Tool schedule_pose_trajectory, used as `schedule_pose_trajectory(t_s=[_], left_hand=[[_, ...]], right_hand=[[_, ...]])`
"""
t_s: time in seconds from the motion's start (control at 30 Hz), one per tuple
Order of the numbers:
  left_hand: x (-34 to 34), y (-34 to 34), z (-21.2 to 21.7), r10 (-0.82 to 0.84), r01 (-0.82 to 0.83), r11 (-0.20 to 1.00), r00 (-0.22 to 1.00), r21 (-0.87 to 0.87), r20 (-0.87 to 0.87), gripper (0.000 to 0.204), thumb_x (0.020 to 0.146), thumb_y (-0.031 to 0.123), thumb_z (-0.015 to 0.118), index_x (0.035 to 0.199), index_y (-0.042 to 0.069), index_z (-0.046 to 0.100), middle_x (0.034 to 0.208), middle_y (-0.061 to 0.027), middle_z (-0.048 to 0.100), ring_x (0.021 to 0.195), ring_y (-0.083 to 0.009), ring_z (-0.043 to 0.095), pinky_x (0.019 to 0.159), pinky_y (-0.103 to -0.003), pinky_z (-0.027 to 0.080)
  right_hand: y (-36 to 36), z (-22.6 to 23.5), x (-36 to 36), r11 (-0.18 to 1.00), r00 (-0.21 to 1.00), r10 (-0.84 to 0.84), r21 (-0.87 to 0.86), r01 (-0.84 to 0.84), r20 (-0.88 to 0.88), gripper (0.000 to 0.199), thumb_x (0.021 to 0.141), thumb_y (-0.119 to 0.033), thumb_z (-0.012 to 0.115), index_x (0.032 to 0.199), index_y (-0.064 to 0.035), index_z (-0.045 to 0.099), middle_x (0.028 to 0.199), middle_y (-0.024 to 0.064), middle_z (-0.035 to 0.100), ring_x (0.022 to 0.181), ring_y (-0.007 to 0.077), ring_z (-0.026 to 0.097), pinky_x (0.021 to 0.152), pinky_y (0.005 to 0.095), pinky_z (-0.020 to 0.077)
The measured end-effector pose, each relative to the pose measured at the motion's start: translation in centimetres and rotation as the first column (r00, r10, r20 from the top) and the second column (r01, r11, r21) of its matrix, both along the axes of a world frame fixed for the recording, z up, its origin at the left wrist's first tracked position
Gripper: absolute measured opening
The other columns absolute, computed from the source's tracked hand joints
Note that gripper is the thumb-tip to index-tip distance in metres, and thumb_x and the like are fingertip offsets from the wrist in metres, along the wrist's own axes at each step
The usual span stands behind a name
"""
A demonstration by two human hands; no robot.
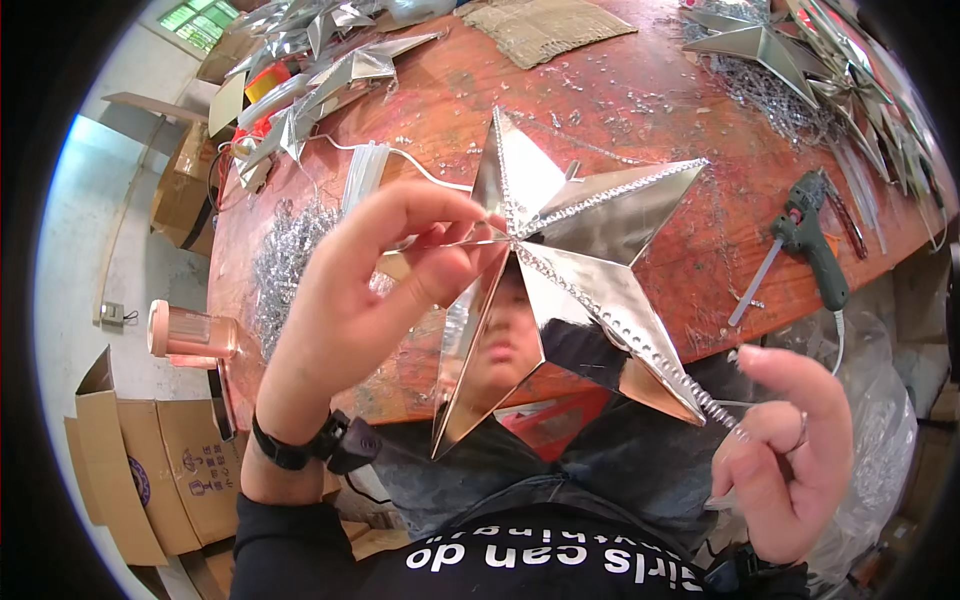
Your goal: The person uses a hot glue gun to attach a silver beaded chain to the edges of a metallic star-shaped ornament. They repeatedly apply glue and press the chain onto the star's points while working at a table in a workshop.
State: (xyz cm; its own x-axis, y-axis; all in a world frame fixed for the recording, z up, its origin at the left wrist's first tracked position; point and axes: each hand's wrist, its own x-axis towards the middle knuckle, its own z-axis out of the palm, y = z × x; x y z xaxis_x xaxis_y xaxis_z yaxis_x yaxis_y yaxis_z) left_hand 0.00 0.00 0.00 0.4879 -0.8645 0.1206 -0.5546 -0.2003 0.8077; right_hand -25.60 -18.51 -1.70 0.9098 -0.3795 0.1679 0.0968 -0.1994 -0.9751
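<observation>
A mirror-finish silver star (590,210) with folded points is held up above the table's near edge. My left hand (375,275) is closed on it, fingers pinching its left side near the centre. Rhinestone trim (640,345) runs along the ridges of the top and upper right points. Another length follows the lower right point and extends past its tip. My right hand (795,450) grips the trim's loose end between thumb and bent fingers, with the index finger raised apart. A reflection shows in the lower facets.
A green glue gun (815,240) with a clear stick lies at right on the red table (640,100). Silver stars (765,55) and tangled trim are piled at the far right, more at the far left. Clear glue sticks (365,170), a pink-tinted cup (190,330) and cardboard boxes (170,460) are at left.
</observation>
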Motion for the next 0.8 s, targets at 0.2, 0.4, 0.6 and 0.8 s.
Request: schedule_pose_trajectory(t_s=[0.2,0.4,0.6,0.8], left_hand=[[-2.8,0.6,0.0,-0.061,0.079,0.997,0.863,-0.014,0.502,0.05,0.084,0.046,0.061,0.118,0.009,0.06,0.108,-0.0106,0.059,0.087,-0.0248,0.061,0.076,-0.034,0.05],[-2.9,0.5,-0.1,-0.112,0.099,0.993,0.746,0.057,0.656,0.068,0.073,0.064,0.056,0.116,0.012,0.064,0.108,-0.0081,0.058,0.084,-0.0236,0.06,0.07,-0.033,0.051],[-2.5,0.3,-0.3,-0.103,0.096,0.994,0.714,0.048,0.692,0.07,0.072,0.068,0.053,0.112,0.012,0.066,0.103,-0.0068,0.058,0.081,-0.0219,0.06,0.068,-0.032,0.051],[-2.4,0.1,-0.5,-0.118,0.115,0.992,0.716,0.05,0.688,0.078,0.073,0.072,0.046,0.109,0.005,0.064,0.101,-0.0134,0.059,0.083,-0.0259,0.063,0.07,-0.035,0.052]], right_hand=[[-0.4,-0.2,1.4,0.922,0.944,-0.327,-0.204,0.329,0.042,0.034,0.085,0.0,0.058,0.117,0.0076,0.054,0.074,0.0011,0.055,0.056,0.0025,0.042,0.053,0.0167,0.0302],[-1.5,0.5,1.6,0.881,0.924,-0.381,-0.298,0.368,0.014,0.031,0.086,0.002,0.055,0.117,0.0069,0.054,0.072,-0.0002,0.053,0.055,0.0013,0.038,0.051,0.0183,0.0257],[-1.5,0.3,1.7,0.893,0.924,-0.383,-0.261,0.367,-0.009,0.031,0.085,0.004,0.055,0.116,0.008,0.054,0.067,-0.002,0.052,0.054,0.0008,0.036,0.049,0.0186,0.0237],[-1.5,-0.4,1.0,0.897,0.954,-0.296,-0.329,0.295,0.05,0.033,0.081,0.007,0.06,0.114,0.0082,0.056,0.06,-0.0013,0.051,0.046,0.0021,0.035,0.045,0.0194,0.0238]])
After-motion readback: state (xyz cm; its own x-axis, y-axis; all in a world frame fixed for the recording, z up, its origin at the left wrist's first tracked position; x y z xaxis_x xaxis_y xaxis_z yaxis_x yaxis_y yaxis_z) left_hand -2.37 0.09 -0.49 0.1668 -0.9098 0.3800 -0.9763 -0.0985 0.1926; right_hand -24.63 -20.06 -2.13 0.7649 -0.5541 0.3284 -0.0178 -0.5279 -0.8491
